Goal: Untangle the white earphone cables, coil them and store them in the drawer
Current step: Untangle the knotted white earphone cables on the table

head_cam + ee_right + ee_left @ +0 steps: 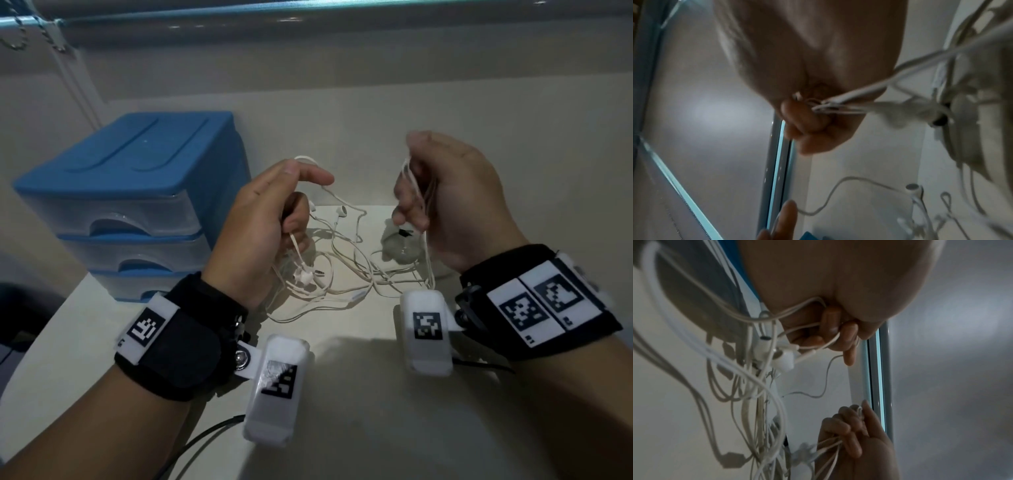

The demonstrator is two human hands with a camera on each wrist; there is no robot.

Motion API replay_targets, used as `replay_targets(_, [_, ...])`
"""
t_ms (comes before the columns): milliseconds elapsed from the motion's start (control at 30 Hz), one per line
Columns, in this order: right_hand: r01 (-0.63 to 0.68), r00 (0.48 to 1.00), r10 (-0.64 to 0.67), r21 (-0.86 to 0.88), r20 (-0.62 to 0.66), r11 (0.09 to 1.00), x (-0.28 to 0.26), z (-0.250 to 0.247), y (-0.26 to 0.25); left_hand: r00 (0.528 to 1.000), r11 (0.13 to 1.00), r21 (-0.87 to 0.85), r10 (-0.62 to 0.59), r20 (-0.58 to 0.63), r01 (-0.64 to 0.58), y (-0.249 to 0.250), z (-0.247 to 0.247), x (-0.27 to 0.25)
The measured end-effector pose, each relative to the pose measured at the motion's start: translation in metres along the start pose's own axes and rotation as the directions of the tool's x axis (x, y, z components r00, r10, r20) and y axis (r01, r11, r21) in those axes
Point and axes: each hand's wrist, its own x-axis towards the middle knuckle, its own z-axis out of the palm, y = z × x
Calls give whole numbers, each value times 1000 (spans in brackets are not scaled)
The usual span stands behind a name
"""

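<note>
A tangle of white earphone cables (pixel 329 274) lies on the pale table (pixel 376 394) between my hands, and strands rise to both. My left hand (pixel 287 205) is raised above the tangle, its lower fingers curled round strands (pixel 818 327), the index finger stretched forward. My right hand (pixel 421 192) grips a bunch of strands (pixel 838 104) in a fist. Two earbuds (pixel 339 210) lie behind the tangle. The blue drawer unit (pixel 130 202) stands at the left with its three clear drawers closed.
A small clear object with a black mark (pixel 400 243) sits on the table under my right hand. A wall and a window frame (pixel 308 13) rise behind the table. Black wires (pixel 205 442) trail from the wrist cameras at the near edge.
</note>
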Motion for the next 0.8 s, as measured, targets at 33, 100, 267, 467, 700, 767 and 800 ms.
replay_targets(33, [12, 1000, -11, -106, 8, 994, -1, 2, 3, 1000, 1000, 5, 1, 10, -1, 0, 0, 0])
replay_targets(100, [20, 1000, -19, -259, 7, 966, -1, 4, 8, 999, 1000, 0, 2, 37, -2, 0, 1, -1])
replay_targets(267, [126, 991, -131, -486, 24, 865, 4, -4, 12, 996, 999, 54, -7, 90, 2, 0, -1, 0])
replay_targets(467, [234, 932, -65, -456, 356, 859, -2, 4, 13, 987, 993, 103, -74, 140, 59, -2, 4, -2])
replay_targets(700, [245, 962, -157, -448, 224, 860, -2, 2, 7, 978, 993, 25, -116, 174, 113, 0, 3, -2])
replay_targets(767, [230, 973, -224, -348, 60, 909, 3, -2, 4, 984, 995, 18, -98, 151, 96, 0, 2, -2])
replay_targets(800, [221, 971, -238, -267, -35, 938, 5, -5, 3, 986, 996, 18, -90, 139, 88, 0, 2, -2])
